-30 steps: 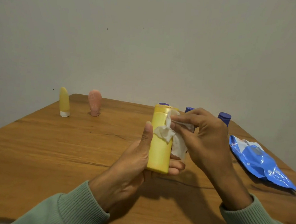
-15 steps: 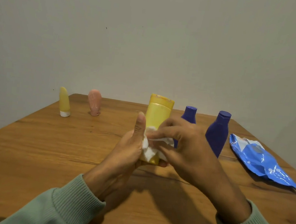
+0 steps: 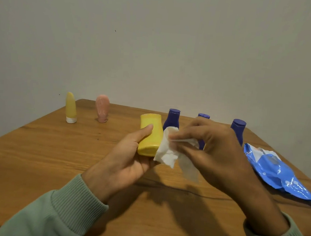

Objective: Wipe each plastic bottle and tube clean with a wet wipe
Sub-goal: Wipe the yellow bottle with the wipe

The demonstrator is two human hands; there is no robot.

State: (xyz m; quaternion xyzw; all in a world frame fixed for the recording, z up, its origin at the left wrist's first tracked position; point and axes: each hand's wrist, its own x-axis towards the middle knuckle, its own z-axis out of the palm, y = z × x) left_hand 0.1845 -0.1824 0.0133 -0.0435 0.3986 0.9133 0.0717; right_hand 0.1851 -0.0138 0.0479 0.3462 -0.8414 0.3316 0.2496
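My left hand (image 3: 126,158) grips a yellow plastic bottle (image 3: 150,134), tilted with its far end pointing away from me, thumb across its front. My right hand (image 3: 212,152) pinches a crumpled white wet wipe (image 3: 168,153) that touches the bottle's right side and hangs below it. Three dark blue bottles stand upright behind the hands: one (image 3: 172,119) just right of the yellow bottle, one (image 3: 204,116) mostly hidden by my right hand, one (image 3: 238,128) further right. A yellow tube (image 3: 70,107) and a pink tube (image 3: 102,108) stand at the far left.
A blue wet-wipe pack (image 3: 276,171) lies on the right side of the wooden table (image 3: 43,154), near its right edge. A plain wall rises just behind the table's far edge. Green sleeves cover both forearms at the bottom.
The yellow bottle has gone from upright to tilted away and lower in my left hand. My right hand with the wipe has slid off its front to its right side, uncovering the blue bottles.
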